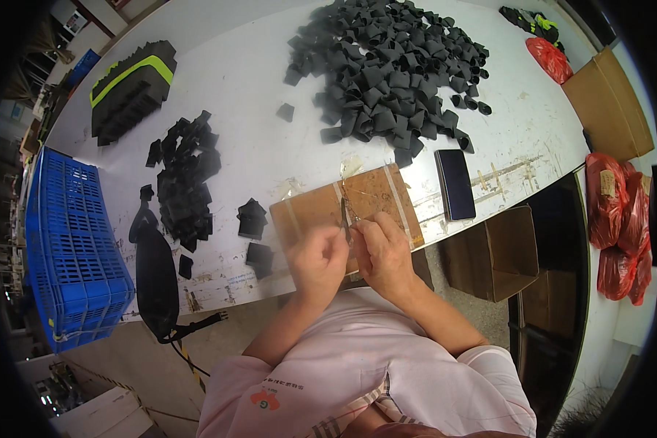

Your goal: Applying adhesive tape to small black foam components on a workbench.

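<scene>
My left hand [320,261] is closed in a loose fist above the near edge of a brown board [299,219]; motion blurs it, and what its fingers hold is hidden. Close beside it, my right hand [381,252] has thumb and fingers pinched together over the same board. A slim dark pointed piece [344,212] and a thin shiny metal bit stick up between the two hands; their kind is too small to make out. Left of the board lie two small stacks of black fabric pieces, one squarish [252,218] and one nearer the edge [259,259].
A large heap of black fabric loops [387,80] covers the far middle. A phone [454,185] lies right of the board. Leftward are a black fabric pile [186,182], a yellow-banded stack [133,91], and a blue crate [77,248]. Cardboard boxes [493,252] and red bags [617,212] stand right.
</scene>
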Motion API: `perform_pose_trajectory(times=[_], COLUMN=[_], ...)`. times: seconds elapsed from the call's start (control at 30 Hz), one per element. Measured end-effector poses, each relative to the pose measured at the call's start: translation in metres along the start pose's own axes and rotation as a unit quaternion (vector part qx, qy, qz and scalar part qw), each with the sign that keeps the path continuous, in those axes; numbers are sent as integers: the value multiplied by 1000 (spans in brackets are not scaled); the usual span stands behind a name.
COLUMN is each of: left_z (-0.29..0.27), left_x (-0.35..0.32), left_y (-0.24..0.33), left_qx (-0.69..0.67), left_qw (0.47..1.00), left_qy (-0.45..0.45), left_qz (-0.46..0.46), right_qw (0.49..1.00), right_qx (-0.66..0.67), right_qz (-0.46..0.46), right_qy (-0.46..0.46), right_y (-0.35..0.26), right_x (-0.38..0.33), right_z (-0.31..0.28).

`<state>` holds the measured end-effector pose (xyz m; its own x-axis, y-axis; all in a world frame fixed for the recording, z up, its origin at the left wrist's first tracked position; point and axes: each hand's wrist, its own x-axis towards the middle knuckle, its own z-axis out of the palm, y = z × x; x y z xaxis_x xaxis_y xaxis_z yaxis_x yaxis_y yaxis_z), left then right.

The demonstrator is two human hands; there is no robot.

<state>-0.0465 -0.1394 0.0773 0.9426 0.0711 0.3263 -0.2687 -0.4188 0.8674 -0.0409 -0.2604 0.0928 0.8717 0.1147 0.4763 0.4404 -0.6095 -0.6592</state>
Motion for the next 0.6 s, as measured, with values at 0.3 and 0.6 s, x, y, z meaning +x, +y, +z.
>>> perform_pose_trajectory(times=[0.3, 0.6], left_z=[-12, -5], left_x=[8, 4], left_y=[9, 9], left_qx=[-220, -99], left_qw=[963, 993], left_qy=[-100, 18], left_qz=[-121, -59], right_qw=[994, 996], right_qx=[87, 70], right_qz=[63, 45], right_qy=[-20, -21], right_y=[-5, -2], right_x=[3, 5], right_z=[-10, 0])
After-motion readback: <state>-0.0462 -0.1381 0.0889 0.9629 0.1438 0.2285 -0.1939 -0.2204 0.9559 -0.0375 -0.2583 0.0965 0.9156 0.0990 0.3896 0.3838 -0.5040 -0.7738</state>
